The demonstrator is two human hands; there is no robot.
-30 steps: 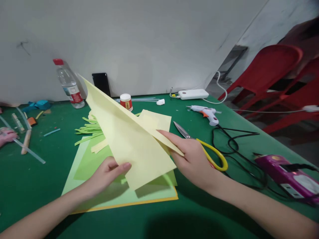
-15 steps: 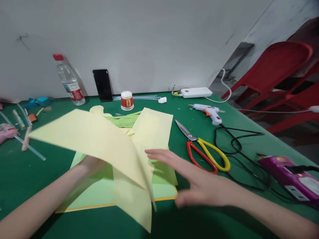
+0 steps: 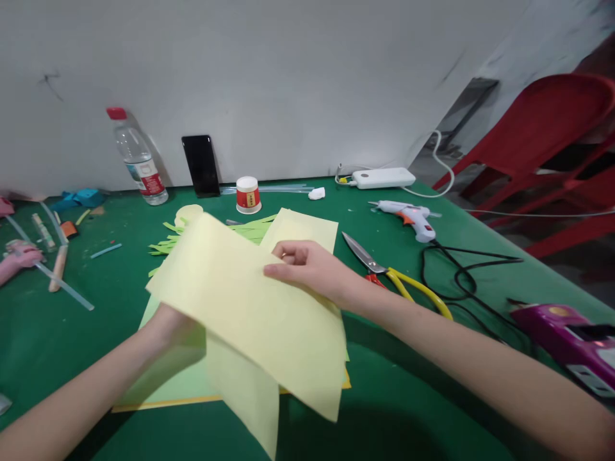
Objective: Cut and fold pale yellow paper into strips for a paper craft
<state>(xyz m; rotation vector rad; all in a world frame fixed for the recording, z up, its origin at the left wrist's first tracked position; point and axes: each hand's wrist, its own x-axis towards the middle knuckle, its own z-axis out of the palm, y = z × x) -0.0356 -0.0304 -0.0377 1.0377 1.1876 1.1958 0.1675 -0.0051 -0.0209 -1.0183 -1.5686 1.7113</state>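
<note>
A pale yellow paper sheet (image 3: 250, 314) hangs above the green table, folded over and drooping toward me. My left hand (image 3: 168, 320) is under its left side; the paper hides the fingers. My right hand (image 3: 307, 269) pinches the sheet's upper right edge with curled fingers. Beneath lie light green sheets (image 3: 173, 384) on a yellow-orange one, and a second pale yellow piece (image 3: 307, 230) behind my right hand. Cut green paper strips (image 3: 166, 246) are heaped further back.
Scissors (image 3: 384, 272) with red and yellow handles lie right of my hand. A white glue gun (image 3: 408, 216), black cable (image 3: 471, 275) and a purple device (image 3: 571, 336) are to the right. A water bottle (image 3: 137, 160), phone (image 3: 200, 165), small jar (image 3: 248, 194) and power bank (image 3: 383, 178) line the wall. Glue sticks (image 3: 57, 282) lie left.
The sheet swung from upright down to nearly flat over the table. My right hand let go of it, reached left, and now pinches its top edge. My left hand stayed underneath.
</note>
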